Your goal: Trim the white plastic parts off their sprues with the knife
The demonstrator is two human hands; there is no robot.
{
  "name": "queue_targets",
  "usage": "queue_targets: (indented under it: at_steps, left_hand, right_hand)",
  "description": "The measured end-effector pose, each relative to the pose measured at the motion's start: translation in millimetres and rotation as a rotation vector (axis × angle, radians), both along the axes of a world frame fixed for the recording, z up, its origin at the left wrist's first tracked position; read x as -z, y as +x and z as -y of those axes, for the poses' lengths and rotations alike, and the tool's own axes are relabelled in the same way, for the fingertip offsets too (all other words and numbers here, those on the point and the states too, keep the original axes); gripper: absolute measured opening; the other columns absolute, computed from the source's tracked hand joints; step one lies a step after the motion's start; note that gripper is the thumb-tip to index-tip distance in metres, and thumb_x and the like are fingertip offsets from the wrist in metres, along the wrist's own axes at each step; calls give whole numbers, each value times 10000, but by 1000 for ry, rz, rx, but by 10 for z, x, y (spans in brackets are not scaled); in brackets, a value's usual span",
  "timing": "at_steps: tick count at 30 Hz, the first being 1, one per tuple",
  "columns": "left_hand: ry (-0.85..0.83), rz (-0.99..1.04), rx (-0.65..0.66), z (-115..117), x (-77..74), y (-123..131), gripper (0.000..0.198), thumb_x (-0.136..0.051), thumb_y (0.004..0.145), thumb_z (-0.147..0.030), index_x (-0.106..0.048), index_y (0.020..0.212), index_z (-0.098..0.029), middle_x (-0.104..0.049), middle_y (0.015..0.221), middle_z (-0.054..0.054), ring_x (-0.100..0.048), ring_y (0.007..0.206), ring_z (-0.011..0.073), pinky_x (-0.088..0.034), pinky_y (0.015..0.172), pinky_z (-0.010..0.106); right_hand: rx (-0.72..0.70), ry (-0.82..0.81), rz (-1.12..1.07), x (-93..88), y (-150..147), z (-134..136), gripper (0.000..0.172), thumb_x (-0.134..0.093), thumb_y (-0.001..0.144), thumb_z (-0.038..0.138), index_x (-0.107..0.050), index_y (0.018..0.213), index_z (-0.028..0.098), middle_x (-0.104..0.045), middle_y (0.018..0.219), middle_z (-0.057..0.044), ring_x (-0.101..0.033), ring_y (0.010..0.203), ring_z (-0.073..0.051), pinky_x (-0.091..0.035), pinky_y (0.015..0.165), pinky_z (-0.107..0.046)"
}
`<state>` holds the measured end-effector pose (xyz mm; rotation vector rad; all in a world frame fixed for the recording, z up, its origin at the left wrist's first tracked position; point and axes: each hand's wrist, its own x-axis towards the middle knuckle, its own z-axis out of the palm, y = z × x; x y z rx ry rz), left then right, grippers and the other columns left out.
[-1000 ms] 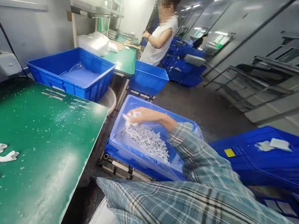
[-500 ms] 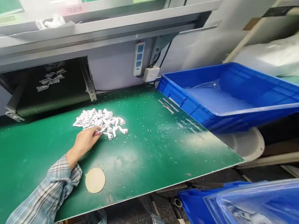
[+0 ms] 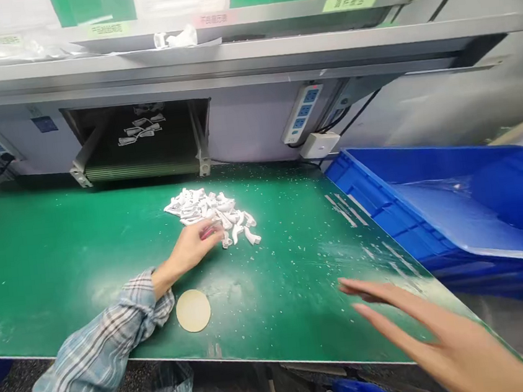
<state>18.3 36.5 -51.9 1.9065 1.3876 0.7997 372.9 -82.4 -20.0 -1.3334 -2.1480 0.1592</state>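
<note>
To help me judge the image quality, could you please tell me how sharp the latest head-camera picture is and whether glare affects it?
In the head view, the right hand is motion-blurred, the left hand looks much sharper, and pale glare washes over parts of the green bench mat.

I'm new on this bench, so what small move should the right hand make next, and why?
Probably bring the right hand over to the white pieces and take one. It looks open and empty, away from the pile, while the left hand is already at the pile's edge, curled around a red item.
</note>
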Motion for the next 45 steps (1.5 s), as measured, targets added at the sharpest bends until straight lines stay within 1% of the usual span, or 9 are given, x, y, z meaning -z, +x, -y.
queue_targets:
  at_steps: [4,6,10,12,15,17,22,26,45]
  left_hand:
    - [-169,195,-42,422,-22,-118,331,-480,995,-504,-557,943,-186,-418,596,-71,-390,491,110,-350,465,228]
    - [-228,283,-68,532,5,-148,327,-462,995,-519,-494,909,-205,-331,577,-97,-322,468,99,-301,439,217]
    - [-204,447,-172,601,44,-240,291,-601,939,-448,-471,844,-205,-481,697,-54,-455,627,105,-396,593,221]
    - [-160,400,-162,622,36,-307,259,-594,963,-435,-524,885,-198,-563,796,-22,-503,720,125,-418,664,239]
    - [-72,300,-57,665,16,-397,294,-434,1056,-448,-586,1015,-199,-632,927,23,-550,804,155,-441,731,275]
    - [4,233,-8,695,21,-428,328,-353,1089,-424,-592,1039,-204,-641,908,25,-564,791,157,-439,734,281]
    - [176,-29,56,764,102,-385,251,-486,1053,-440,-567,966,-219,-594,738,-28,-503,621,132,-363,609,257]
    - [193,-120,75,787,143,-346,328,-478,1055,-458,-495,834,-215,-526,661,-49,-428,565,116,-325,567,245]
    - [-20,8,200,779,90,-373,361,-437,1075,-406,-474,779,-202,-445,638,-56,-371,560,104,-279,547,252]
  right_hand:
    - [-304,95,13,177,-998,-562,433,-611,1020,392,-580,1433,265,-723,1336,-101,-738,1151,-294,-627,982,-461]
    - [-377,149,-7,281,-1449,-732,402,-652,1008,358,-603,1385,226,-761,1240,-112,-764,1061,-277,-640,906,-413]
    - [-396,99,-164,435,-1890,-842,221,-662,1007,293,-675,1210,208,-796,1000,-88,-767,839,-221,-625,751,-325]
    - [-386,-79,-312,464,-1922,-830,191,-668,1000,284,-688,1180,224,-787,1030,-77,-758,849,-204,-630,745,-305]
    - [-349,-370,-563,470,-1883,-798,177,-695,975,271,-721,1146,231,-753,1096,-74,-750,866,-179,-646,717,-271]
    - [-328,-418,-662,469,-1849,-779,174,-719,955,256,-748,1124,229,-737,1098,-75,-743,878,-172,-648,718,-260]
    - [-354,-245,-638,462,-1805,-738,208,-690,967,197,-768,1150,258,-757,1058,-64,-719,938,-189,-633,783,-302]
    - [-405,-135,-602,449,-1792,-715,246,-683,973,168,-757,1184,272,-770,1074,-54,-725,960,-193,-617,872,-341]
    - [-381,-13,-489,435,-1778,-688,275,-645,995,183,-765,1218,290,-783,1049,-58,-756,908,-196,-634,817,-320]
